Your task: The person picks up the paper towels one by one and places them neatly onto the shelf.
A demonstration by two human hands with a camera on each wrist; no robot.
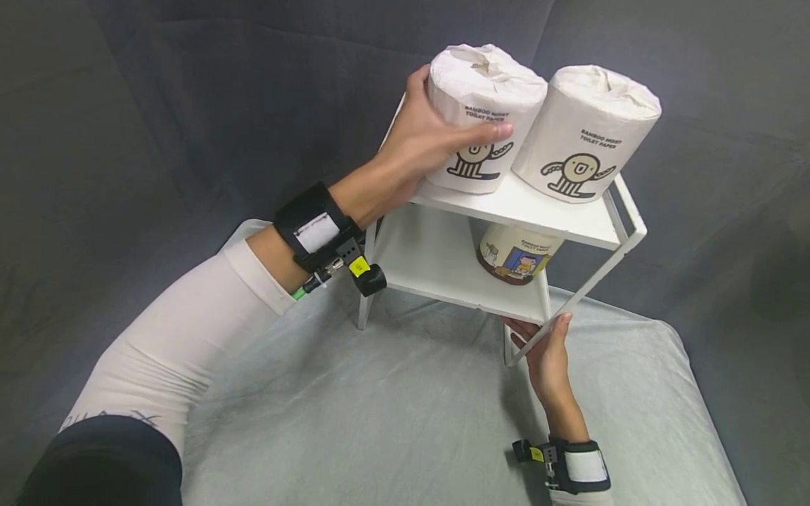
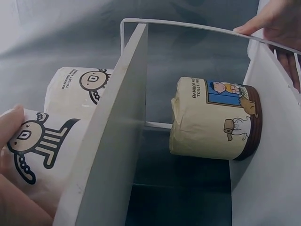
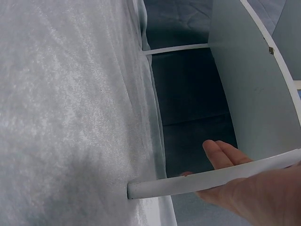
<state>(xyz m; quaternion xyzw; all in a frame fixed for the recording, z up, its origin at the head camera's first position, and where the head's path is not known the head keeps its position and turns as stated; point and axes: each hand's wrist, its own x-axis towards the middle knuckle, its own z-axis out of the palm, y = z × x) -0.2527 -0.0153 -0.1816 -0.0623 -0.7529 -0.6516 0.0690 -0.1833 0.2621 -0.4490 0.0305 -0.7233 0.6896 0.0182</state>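
Note:
My left hand (image 1: 425, 140) grips a white wrapped toilet roll (image 1: 484, 81) upright at the left of a white two-tier rack's (image 1: 436, 267) top shelf. The thumb lies across the roll's printed front. A second matching toilet roll (image 1: 588, 144) stands beside it on the right. On the lower shelf is a cream toilet roll (image 2: 211, 122) with a cartoon picture and a brown base. My right hand (image 1: 549, 362) holds the rack's lower right frame bar (image 3: 221, 178), thumb on one side and fingers on the other.
Under the rack lies a grey cloth-covered surface (image 1: 392, 407), its edge curving at the right. A dark grey cloth backdrop (image 1: 253, 91) hangs behind. The top shelf has a raised side rail (image 1: 629, 204) at the right.

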